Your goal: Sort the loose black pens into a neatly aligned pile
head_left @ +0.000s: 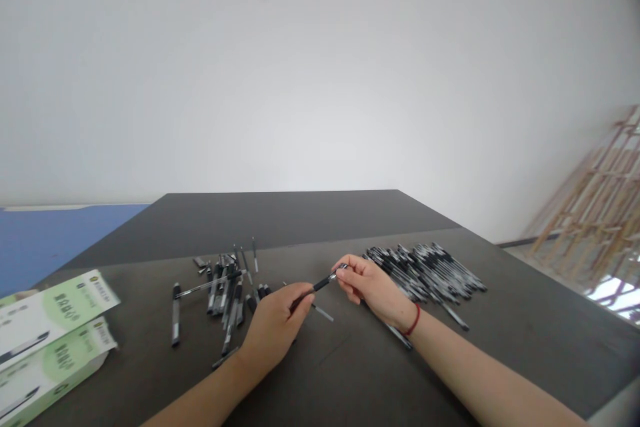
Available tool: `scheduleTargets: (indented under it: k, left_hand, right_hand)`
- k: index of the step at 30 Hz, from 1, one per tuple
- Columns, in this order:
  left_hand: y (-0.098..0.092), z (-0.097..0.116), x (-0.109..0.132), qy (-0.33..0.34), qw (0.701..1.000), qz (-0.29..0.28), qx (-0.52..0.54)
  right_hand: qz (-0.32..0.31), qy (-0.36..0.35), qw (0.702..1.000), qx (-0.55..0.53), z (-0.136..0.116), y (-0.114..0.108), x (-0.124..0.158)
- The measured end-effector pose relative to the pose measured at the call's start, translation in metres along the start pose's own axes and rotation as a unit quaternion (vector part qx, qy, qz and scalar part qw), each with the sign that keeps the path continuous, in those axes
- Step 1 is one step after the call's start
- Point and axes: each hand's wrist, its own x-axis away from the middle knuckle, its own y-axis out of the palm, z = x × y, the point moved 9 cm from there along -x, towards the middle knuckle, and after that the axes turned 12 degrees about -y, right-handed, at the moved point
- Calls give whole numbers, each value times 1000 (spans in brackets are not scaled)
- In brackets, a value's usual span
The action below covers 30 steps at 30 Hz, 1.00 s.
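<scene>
A black pen [323,282] slants between my hands above the table. My left hand [280,313] grips its lower-left end, thumb along the barrel. At the upper-right end, the thumb and fingers of my right hand [367,283] pinch a small shiny part; its exact form is too small to make out. Left of my left hand lie loose pens and pen parts [227,300], with several thin refills [255,257] among them. Another refill [323,312] rests on the table below the held pen. Beside my right hand spreads a dense pile of refills or slim pens [425,270].
Green and white pen boxes [55,310] are stacked at the table's left edge. The dark table [290,217] reaches back to a white wall. Wooden racks [595,193] lean at the far right, and a blue surface [60,233] shows behind the left side.
</scene>
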Motion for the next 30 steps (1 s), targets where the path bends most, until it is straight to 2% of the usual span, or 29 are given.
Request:
scheduleTargets:
  k: [7,12,16,18,20,22,24,25,27,30]
  left_hand:
    - [-2,0,-1,0,1000,10,-13]
    - [-3,4,0,9,1000,7,-18]
    - [0,5,1,13,999,-5,-33]
    - [1,4,1,7,999,-8,-35]
    - [0,1,0,-3,1000,-3,-28]
    - [-1,-4,-1,-16,1000,-1,-14]
    - [-3,-11,-3,-40,999,8,21]
    - [-6,-14,-4,-53,997,19,50]
    - [-12,-21,-4,-74,989,51,120]
    - [-14,-21,-1,-78,979,65,177]
  right_hand:
    - [49,-25,998,19,-4,-20,-2]
    - [6,-25,995,96,-4,-8,1]
    - [-14,-7,996,88,3,3,4]
    - [-13,-8,996,87,6,2,4]
    - [11,-26,996,87,3,-8,1]
    - [64,-55,993,86,-5,-26,-3]
    - [101,-66,985,123,-10,-41,-4]
    - [93,-59,981,161,-10,-42,-4]
    - [17,-41,968,249,-4,-28,-2]
    - [-144,-62,934,322,10,20,8]
